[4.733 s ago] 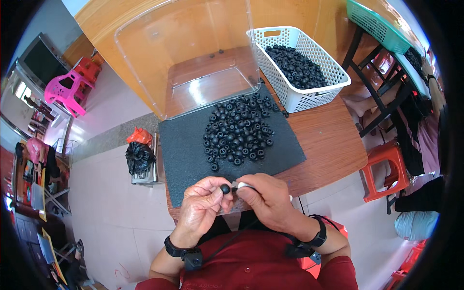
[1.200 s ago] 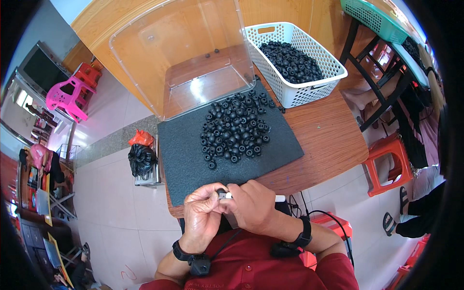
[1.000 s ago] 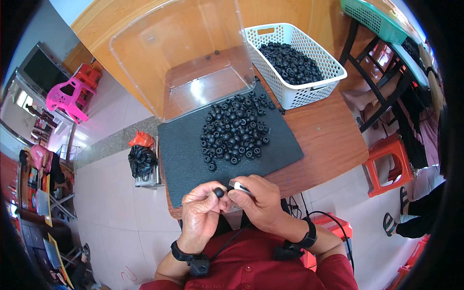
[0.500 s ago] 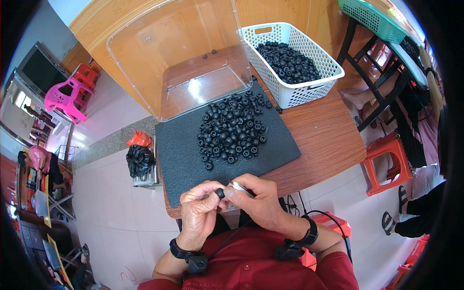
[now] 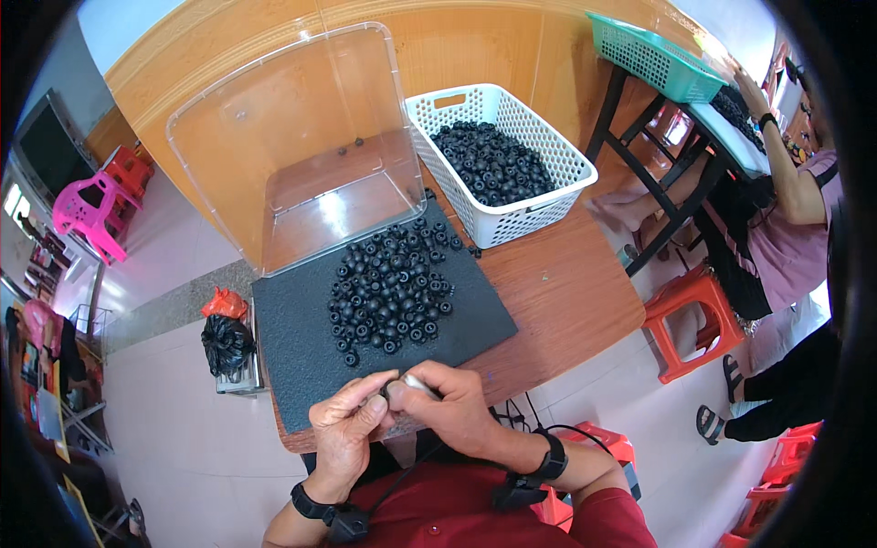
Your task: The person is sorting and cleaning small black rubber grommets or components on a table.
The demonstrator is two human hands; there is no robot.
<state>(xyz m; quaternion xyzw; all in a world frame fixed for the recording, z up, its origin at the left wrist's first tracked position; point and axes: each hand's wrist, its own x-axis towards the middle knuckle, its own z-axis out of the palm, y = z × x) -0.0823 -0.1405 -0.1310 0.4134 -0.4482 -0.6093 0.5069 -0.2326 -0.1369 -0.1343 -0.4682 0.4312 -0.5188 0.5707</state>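
Over the front edge of the table, my two hands meet. My left hand (image 5: 343, 424) pinches a small black round part (image 5: 385, 391) between thumb and fingertips. Closed round a slim white-handled tool (image 5: 420, 384), my right hand (image 5: 454, 402) presses close to that part. The tool's tip is hidden by my fingers. Just beyond my hands lies a dark mat (image 5: 285, 361), bearing a pile of similar black parts (image 5: 388, 292), rounded with hollow openings.
A clear plastic tub (image 5: 343, 246) leans on its side behind the pile. Beside it stands a white perforated basket (image 5: 512, 226) full of black parts. At right, a co-worker (image 5: 786, 265) is by a green basket (image 5: 653, 59) and a red stool (image 5: 696, 320). Bags (image 5: 227, 345) hang at left.
The view has shifted, so the table and hands appear further left and lower. My hands stay together; the black part is now more covered by my fingers.
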